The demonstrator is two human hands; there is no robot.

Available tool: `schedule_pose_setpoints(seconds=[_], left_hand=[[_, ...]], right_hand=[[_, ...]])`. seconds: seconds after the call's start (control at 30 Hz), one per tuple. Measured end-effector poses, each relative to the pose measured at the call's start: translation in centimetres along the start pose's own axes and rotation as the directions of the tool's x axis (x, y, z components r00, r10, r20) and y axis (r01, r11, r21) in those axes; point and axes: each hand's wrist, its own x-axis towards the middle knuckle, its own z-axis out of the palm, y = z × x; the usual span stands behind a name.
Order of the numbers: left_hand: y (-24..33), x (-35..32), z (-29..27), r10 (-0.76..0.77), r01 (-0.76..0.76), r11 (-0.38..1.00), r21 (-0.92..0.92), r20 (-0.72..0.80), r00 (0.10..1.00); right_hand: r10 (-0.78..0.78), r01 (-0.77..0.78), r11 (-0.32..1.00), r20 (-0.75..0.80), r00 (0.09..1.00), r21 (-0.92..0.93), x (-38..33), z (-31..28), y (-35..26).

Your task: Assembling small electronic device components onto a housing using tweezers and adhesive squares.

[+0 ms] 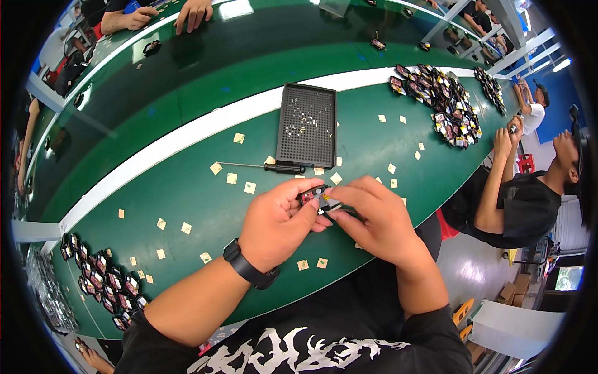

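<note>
Over the near side of the green bench, my left hand (pixel 274 218) grips a small black electronic housing (pixel 307 198) between thumb and fingers. A reddish inner part shows in the housing. My right hand (pixel 381 218) is closed, thumb and forefinger pinching a small grey piece (pixel 331 203) with a yellow mark at the housing's right side. Whether that piece is fixed to the housing I cannot tell. Just beyond my hands lies a black-handled screwdriver (pixel 288 169), its shaft pointing left. It rests by the near edge of a black perforated tray (pixel 334 134) holding many tiny metal parts.
Small cream paper squares (pixel 239 138) are scattered over the bench (pixel 187 193). Piles of similar black units lie at the far right (pixel 458 118) and near left (pixel 103 280). A white strip (pixel 168 149) separates a dark green conveyor (pixel 218 68). A co-worker (pixel 523 193) sits at right; others work across.
</note>
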Motion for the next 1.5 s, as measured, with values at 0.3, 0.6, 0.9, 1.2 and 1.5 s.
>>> schedule_pose_setpoints(seconds=[0.3, 0.6, 0.9, 1.2, 1.5], left_hand=[[0.2, 0.1, 0.2, 0.033, -0.033, 0.999, 0.044, -0.007, 0.999], [-0.5, 0.2, -0.3, 0.047, -0.049, 0.993, 0.106, 0.017, 0.999], [-0.8, 0.2, -0.1, 0.134, -0.141, 0.987, 0.082, 0.084, 0.987], [-0.4, -0.2, -0.3, 0.047, -0.059, 0.997, 0.056, 0.193, 0.98], [-0.2, 0.0, -0.5, 0.016, -0.017, 1.0, 0.0, 0.201, 0.979]], right_hand=[[0.16, -0.15, 0.962, -0.025, 0.987, 0.227, -0.6, 1.1, -0.3], [0.346, -0.315, 0.859, -0.004, 0.938, 0.404, -0.4, 2.0, -0.6], [0.479, -0.431, 0.584, 0.137, 0.867, 0.688, 0.0, 2.0, -0.5], [0.6, -0.549, 0.531, 0.171, 0.782, 0.646, -0.3, 1.8, 1.0], [0.549, -0.603, 0.368, 0.357, 0.755, 0.708, 0.0, 0.8, 1.2]])
